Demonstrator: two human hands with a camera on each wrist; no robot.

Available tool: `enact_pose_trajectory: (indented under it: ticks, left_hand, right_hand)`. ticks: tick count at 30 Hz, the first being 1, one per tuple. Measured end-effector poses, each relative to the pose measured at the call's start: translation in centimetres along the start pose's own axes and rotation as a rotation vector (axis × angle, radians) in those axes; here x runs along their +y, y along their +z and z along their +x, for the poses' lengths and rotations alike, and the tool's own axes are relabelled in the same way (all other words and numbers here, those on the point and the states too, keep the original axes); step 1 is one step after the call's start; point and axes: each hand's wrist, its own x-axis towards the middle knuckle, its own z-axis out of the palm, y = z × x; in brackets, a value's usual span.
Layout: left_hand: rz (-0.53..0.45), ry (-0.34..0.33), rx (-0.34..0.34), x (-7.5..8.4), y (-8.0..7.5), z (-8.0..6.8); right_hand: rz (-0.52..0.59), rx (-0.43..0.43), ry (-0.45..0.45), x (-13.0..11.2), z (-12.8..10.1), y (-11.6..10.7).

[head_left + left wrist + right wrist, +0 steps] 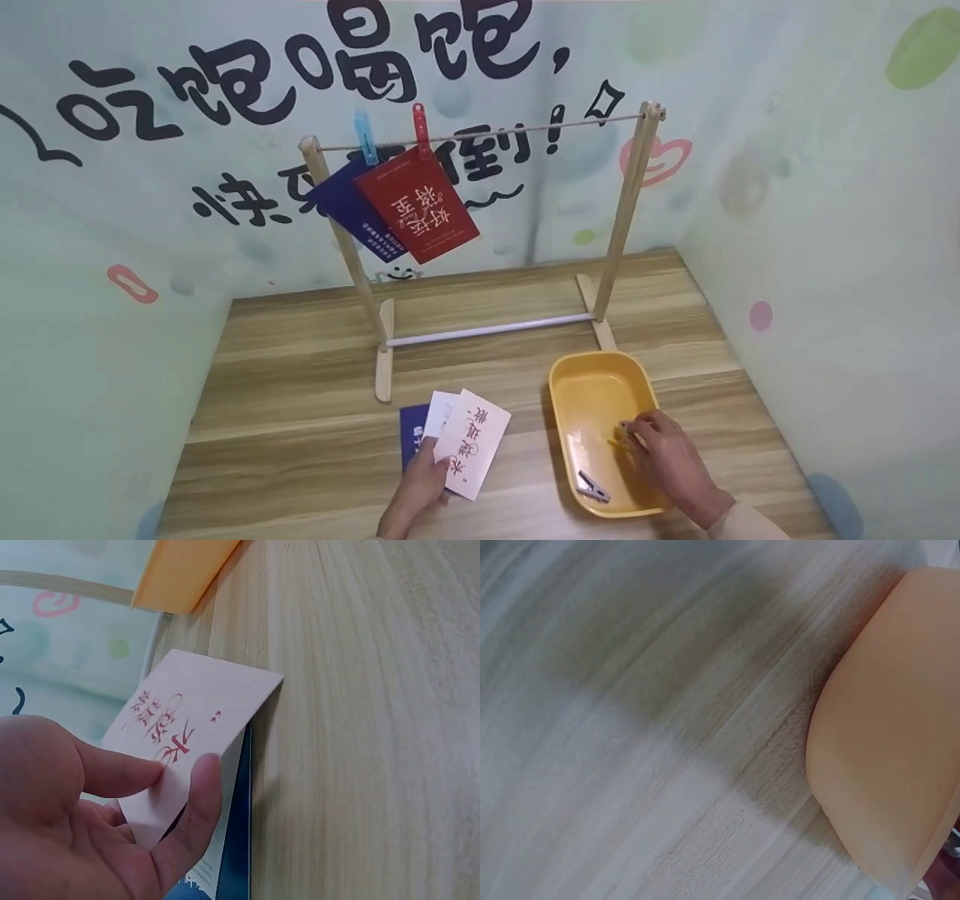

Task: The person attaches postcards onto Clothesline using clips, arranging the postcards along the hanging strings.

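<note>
Three cards [457,439] fanned in the left hand [416,491], near edge of the wooden table [300,450], left of the yellow tub [592,405]: top one white with red characters, a second white one under it, a dark blue one at the bottom. Thumb and fingers pinch the stack; in the left wrist view the thumb [191,802] lies on the top card's face and the blue card's lower part is cut off by the frame.

Right hand [667,457] is inside the tub, fingers curled down onto a small yellow peg [621,439]. The peg is mostly hidden under the fingertips, so I cannot tell whether it is actually gripped or only touched. One grey peg [592,487] lies at the tub's near end, just left of the hand. Tub is smooth plastic, a rounded rectangle; the right wrist view shows only its outer wall and blurred table grain.

Behind the tub stands one wooden rack [630,217]: two slanted posts on flat feet, a white bar low between them, a rope [487,131] strung across the top. Two pegs on the rope at the left end, one blue peg [366,139] and one red peg [420,131], each holding one card: a navy card [341,199] partly covered by a red card [416,202]. Print on both is too small to read.
</note>
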Motion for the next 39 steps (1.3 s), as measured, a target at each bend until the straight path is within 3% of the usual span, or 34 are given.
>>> enact_pose_trajectory:
  ticks: [4,10,20,23,29,39]
  left_hand:
    - [-0.078,-0.058,-0.035,0.0,0.2,0.0]
    - [-0.146,-0.104,-0.068,0.0,1.2,0.3]
    - [-0.127,-0.022,0.036,0.3,1.8,0.2]
    - [-0.114,-0.012,0.048,0.6,1.7,0.3]
    - [-0.088,0.064,0.14,1.2,1.5,0.7]
    - [-0.103,0.11,0.217,2.4,1.3,1.1]
  right_hand:
    - [0.041,0.023,-0.038,0.0,0.1,0.2]
    - [0.065,0.007,0.01,-0.2,0.0,0.1]
    - [0.064,0.015,0.021,-0.8,0.5,-0.3]
    - [0.069,0.019,0.048,-1.2,1.0,-0.5]
    - [0.135,-0.018,0.105,-1.9,2.5,-1.1]
    - [0.17,0.054,-0.023,-2.9,5.6,-2.7]
